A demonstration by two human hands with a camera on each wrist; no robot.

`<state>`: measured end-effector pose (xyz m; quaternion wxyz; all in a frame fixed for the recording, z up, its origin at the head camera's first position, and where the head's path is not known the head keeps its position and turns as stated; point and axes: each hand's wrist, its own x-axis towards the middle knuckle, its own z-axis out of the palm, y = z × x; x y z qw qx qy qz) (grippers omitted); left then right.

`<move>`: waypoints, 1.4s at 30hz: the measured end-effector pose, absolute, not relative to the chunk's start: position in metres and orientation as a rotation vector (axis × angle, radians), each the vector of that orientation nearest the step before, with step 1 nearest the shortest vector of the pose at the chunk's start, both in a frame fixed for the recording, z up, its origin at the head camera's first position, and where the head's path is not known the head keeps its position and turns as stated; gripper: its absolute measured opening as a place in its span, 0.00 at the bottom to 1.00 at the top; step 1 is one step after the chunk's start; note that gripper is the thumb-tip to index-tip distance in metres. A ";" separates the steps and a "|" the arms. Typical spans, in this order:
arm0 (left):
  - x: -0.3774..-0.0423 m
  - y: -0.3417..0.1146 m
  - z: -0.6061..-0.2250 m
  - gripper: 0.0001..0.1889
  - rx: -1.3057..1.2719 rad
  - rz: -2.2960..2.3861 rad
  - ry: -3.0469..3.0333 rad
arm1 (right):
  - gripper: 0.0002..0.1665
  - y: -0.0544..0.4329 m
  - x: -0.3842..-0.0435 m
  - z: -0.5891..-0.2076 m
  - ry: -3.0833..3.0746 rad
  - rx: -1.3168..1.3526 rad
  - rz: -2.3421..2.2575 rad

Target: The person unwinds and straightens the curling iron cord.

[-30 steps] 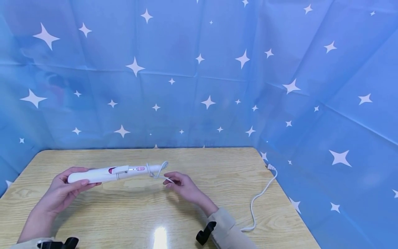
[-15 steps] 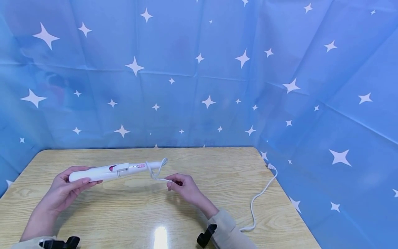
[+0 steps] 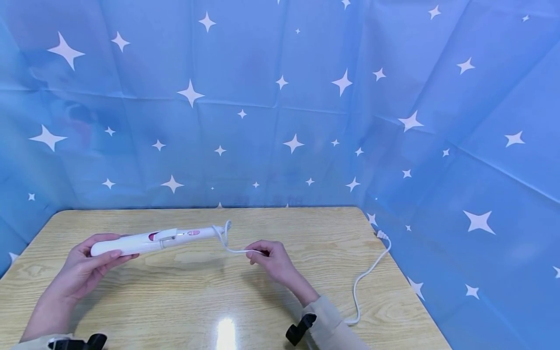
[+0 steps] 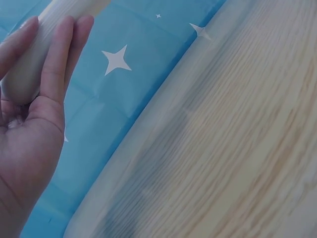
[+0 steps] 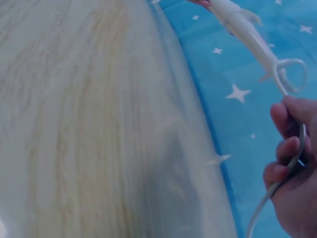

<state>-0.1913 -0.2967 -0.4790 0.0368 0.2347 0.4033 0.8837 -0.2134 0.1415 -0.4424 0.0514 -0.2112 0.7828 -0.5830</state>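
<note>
White plastic catches my eye first: a slim wand (image 3: 142,243) held up in the left half of the head view, a little below mid-height, lying nearly level with its right end slightly higher. On its body I can make out a raised lever (image 3: 167,236) and, farther right, a small pink button (image 3: 194,233).

The left hand (image 3: 85,267), at the lower left of the frame, holds the wand's broad rounded end, the thumb on the near side and fingers on the far side. The left wrist view shows that same end up in the left corner, seated between fingers and palm.

From the narrow end comes a white cord (image 3: 238,251), which makes a loose loop around that tip near the centre of the head view. Just right of it, the right hand (image 3: 275,260) has a narrow grip, pinching the cord between thumb and forefinger; in the right wrist view the cord runs on past the curled fingers toward the bottom edge.

A further stretch of cord curves up the right side of the wood-grain table (image 3: 175,301) to a plug (image 3: 381,235) at its right edge. Part of the run is hidden by the right sleeve (image 3: 325,318). Blue cloth (image 3: 245,63) printed with white stars fills the upper frame.
</note>
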 end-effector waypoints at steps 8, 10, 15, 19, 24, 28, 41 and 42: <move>-0.190 -0.306 -0.484 0.30 0.778 2.728 1.126 | 0.10 0.165 -0.222 -0.442 2.451 -0.633 -1.776; -0.189 -0.309 -0.486 0.30 0.785 2.720 1.129 | 0.10 0.170 -0.223 -0.441 2.459 -0.635 -1.781; -0.188 -0.310 -0.489 0.29 0.807 2.692 1.262 | 0.12 0.174 -0.222 -0.438 2.454 -0.679 -1.750; -0.188 -0.310 -0.491 0.29 0.770 2.667 1.350 | 0.11 0.172 -0.219 -0.435 2.441 -0.720 -1.746; -0.186 -0.312 -0.494 0.29 0.735 2.637 1.385 | 0.11 0.168 -0.219 -0.434 2.423 -0.755 -1.765; -0.185 -0.316 -0.496 0.28 0.716 2.609 1.414 | 0.12 0.168 -0.219 -0.434 2.460 -0.725 -1.770; -0.182 -0.330 -0.495 0.30 0.828 2.651 1.342 | 0.11 0.176 -0.232 -0.440 2.566 -0.531 -1.853; -0.181 -0.332 -0.495 0.30 0.821 2.652 1.350 | 0.11 0.176 -0.233 -0.442 2.571 -0.521 -1.852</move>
